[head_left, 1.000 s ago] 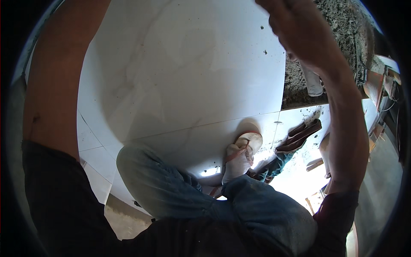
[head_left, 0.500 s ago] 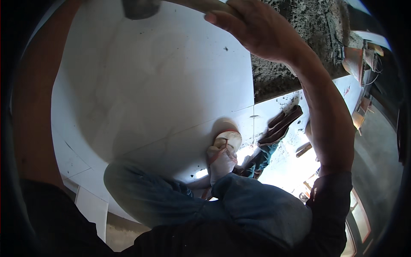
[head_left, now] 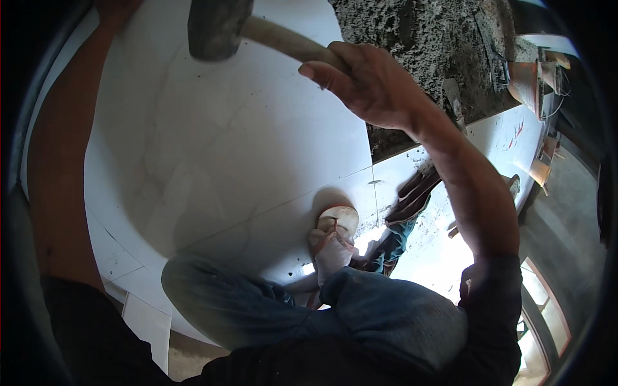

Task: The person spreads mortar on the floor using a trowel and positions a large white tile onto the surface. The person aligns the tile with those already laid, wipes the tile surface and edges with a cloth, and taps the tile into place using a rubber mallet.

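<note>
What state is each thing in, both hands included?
Right grip: closed around the mallet handle
Left grip: cut off by the top edge, state unclear
Mallet: held, head over the tile
Tile: lying flat, specked with crumbs
Mortar: rough, exposed beside the tile
Sandal: worn on a foot
Jeans: worn, knees bent

Tbh no txt, labels, nums or signs can be read here. A few tiny red marks (head_left: 517, 134) can be seen on the pale floor tiles (head_left: 492, 136) over on the R side, but they're too small + blurry to be made out, so it can't be said if they're writing or just smears.
</note>
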A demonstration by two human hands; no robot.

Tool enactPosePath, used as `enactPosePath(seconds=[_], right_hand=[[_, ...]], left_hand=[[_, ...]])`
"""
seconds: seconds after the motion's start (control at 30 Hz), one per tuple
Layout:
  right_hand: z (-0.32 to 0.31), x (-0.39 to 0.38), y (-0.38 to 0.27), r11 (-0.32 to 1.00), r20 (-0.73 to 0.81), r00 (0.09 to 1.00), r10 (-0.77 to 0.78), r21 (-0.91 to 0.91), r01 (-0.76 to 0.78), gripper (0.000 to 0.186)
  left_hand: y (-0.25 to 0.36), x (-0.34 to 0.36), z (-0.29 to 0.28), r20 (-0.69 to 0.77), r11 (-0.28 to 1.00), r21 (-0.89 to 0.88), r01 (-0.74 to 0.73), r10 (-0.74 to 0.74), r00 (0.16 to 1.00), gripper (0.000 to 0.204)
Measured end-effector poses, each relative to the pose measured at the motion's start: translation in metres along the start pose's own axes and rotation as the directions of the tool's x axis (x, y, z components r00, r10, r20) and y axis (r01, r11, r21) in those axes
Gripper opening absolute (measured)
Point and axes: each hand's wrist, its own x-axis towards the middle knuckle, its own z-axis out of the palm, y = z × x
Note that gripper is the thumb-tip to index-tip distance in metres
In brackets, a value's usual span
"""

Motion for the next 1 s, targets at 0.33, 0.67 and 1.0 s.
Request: enactPosePath(seconds=[0.33, 0.67, 1.0], right_hand=[[0.024, -0.034, 0.052, 0.957, -0.337, 0.927, 0.164, 0.283, -0.066, 0.034], [0.07, -0.154, 0.071, 0.335, -0.004, 0.623, 0.782, 0.846, -0.414, 0.04], [0.096, -0.194, 0.066, 0.204, 0.055, 0.603, 0.796, 0.913, -0.353, 0.041]], left_hand=[[0.017, -0.08, -0.002, 0.308, 0.967, -0.207, 0.146, -0.077, 0.948, 0.065], [-0.028, -0.404, -0.05, 0.454, 0.604, -0.29, 0.742, -0.596, 0.662, 0.076], [-0.048, -0.515, -0.057, 0.514, 0.582, -0.254, 0.772, -0.595, 0.618, 0.083]])
